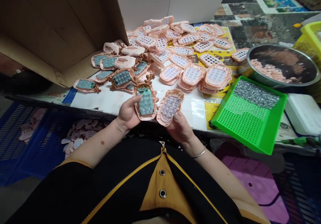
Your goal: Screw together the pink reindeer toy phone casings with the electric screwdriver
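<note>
My left hand (129, 112) grips a pink toy phone half with brown antlers (145, 103); a green circuit board shows inside it. In my right hand (181, 127) is a pink shell half with a pale keypad (170, 107), its inner side up. The two halves are side by side, close together at the table's front edge. Just beyond my left hand lie several antlered halves with circuit boards (122, 78). Past my right hand stand short stacks of pink keypad shells (216, 77).
Behind is a heap of keypad shells (146, 41). An open cardboard box (75, 63) stands left. At right are a green tray (253, 117) with many small metal screws, a steel bowl (308, 72) of small pink parts and a white lid-like box (304, 113). Blue crates (37, 150) sit below.
</note>
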`<state>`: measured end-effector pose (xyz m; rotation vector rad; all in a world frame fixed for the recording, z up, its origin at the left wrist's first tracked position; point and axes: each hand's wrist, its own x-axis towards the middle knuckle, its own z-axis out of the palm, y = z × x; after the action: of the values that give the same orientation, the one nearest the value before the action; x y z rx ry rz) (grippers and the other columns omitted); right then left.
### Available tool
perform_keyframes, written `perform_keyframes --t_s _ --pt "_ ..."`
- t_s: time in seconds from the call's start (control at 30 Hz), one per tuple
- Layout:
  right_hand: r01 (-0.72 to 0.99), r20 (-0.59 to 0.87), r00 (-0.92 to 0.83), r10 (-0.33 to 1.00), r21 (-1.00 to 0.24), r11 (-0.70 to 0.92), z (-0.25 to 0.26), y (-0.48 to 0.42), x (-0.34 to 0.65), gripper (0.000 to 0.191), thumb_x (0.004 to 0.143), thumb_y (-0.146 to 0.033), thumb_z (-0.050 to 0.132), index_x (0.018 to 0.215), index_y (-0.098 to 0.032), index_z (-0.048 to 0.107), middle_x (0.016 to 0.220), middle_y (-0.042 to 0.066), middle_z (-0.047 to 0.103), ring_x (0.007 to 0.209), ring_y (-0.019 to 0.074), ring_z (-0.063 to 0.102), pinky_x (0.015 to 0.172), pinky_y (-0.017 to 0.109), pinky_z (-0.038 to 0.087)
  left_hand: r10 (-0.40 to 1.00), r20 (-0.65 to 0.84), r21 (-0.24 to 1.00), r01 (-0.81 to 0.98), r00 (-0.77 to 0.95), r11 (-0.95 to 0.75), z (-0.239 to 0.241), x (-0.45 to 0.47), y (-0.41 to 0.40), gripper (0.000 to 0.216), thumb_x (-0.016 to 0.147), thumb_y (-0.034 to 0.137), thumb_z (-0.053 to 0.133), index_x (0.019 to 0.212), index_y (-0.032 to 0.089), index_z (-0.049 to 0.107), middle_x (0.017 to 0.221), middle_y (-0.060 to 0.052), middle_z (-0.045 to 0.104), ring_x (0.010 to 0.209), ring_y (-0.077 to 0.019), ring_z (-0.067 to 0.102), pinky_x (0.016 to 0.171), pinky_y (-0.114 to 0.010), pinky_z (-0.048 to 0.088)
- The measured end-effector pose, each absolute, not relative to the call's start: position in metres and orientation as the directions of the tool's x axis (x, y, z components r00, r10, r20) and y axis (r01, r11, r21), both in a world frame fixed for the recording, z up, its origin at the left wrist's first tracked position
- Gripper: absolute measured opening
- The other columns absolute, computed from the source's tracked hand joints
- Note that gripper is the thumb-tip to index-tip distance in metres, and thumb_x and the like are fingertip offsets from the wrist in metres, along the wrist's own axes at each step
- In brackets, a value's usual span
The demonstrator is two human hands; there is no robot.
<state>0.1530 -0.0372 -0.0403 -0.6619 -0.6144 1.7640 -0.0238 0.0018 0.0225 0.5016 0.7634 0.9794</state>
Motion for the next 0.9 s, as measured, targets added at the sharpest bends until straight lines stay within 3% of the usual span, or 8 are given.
perform_keyframes --t_s 0.13,0.3,0.4,0.57,0.7,0.9 --pt "-0.64 -0.137 -0.251 0.958 -0.72 -0.27 -0.035 -0.036 0.154 0.062 0.064 -0.054 0.09 0.115 -0.028 0.065 0.115 0.006 0.078 0.11 0.0295 0.074 0.108 0.054 0.056 0.901 -0.293 0.657 -0.617 0.32 0.433 0.023 -0.025 0.004 0.043 0.078 0.051 0.067 0.103 0.016 0.073 0.112 -0.012 0.079 0.121 -0.0369 0.068 0.102 -0.054 0.055" --pt "-0.578 -0.199 -0.258 0.945 -0.752 -0.317 -0.031 -0.033 0.151 0.057 0.062 -0.056 0.091 0.104 -0.028 0.064 0.105 0.002 0.077 0.091 0.0247 0.077 0.094 0.047 0.062 0.914 -0.318 0.697 -0.591 0.253 0.406 0.02 -0.027 0.006 0.044 0.081 0.051 0.066 0.106 0.015 0.074 0.105 -0.012 0.079 0.111 -0.033 0.072 0.094 -0.046 0.058" --pt "-0.557 -0.204 -0.231 0.951 -0.774 -0.301 -0.027 -0.033 0.144 0.06 0.061 -0.054 0.092 0.107 -0.028 0.064 0.109 0.004 0.077 0.097 0.0249 0.075 0.09 0.044 0.062 0.913 -0.318 0.694 -0.594 0.254 0.407 0.02 -0.025 0.004 0.046 0.078 0.052 0.072 0.105 0.015 0.073 0.106 -0.014 0.079 0.108 -0.0333 0.073 0.094 -0.047 0.058" --pt "-0.542 -0.198 -0.232 0.952 -0.787 -0.295 -0.022 -0.032 0.134 0.064 0.062 -0.048 0.093 0.115 -0.027 0.065 0.112 0.004 0.077 0.109 0.0244 0.071 0.101 0.044 0.058 0.937 -0.312 0.691 -0.639 0.159 0.339 0.018 -0.022 0.001 0.037 0.069 0.043 0.082 0.094 0.018 0.072 0.099 -0.01 0.08 0.111 -0.0339 0.072 0.1 -0.05 0.056" --pt "-0.521 -0.209 -0.239 0.948 -0.797 -0.307 -0.023 -0.031 0.132 0.069 0.06 -0.047 0.094 0.119 -0.027 0.063 0.11 0.004 0.075 0.106 0.0219 0.07 0.103 0.041 0.056 0.933 -0.341 0.724 -0.602 0.113 0.337 0.017 -0.021 0.002 0.039 0.062 0.037 0.09 0.09 0.018 0.07 0.091 -0.006 0.079 0.098 -0.0262 0.074 0.091 -0.04 0.058" --pt "-0.463 -0.178 -0.263 0.948 -0.839 -0.286 -0.027 -0.03 0.13 0.073 0.061 -0.044 0.094 0.122 -0.029 0.058 0.107 0.002 0.071 0.086 0.0175 0.071 0.077 0.033 0.061 0.94 -0.275 0.838 -0.43 0.2 0.336 0.033 -0.014 0.001 0.045 0.06 0.035 0.095 0.092 0.017 0.069 0.09 -0.001 0.076 0.075 -0.0148 0.07 0.071 -0.027 0.056"
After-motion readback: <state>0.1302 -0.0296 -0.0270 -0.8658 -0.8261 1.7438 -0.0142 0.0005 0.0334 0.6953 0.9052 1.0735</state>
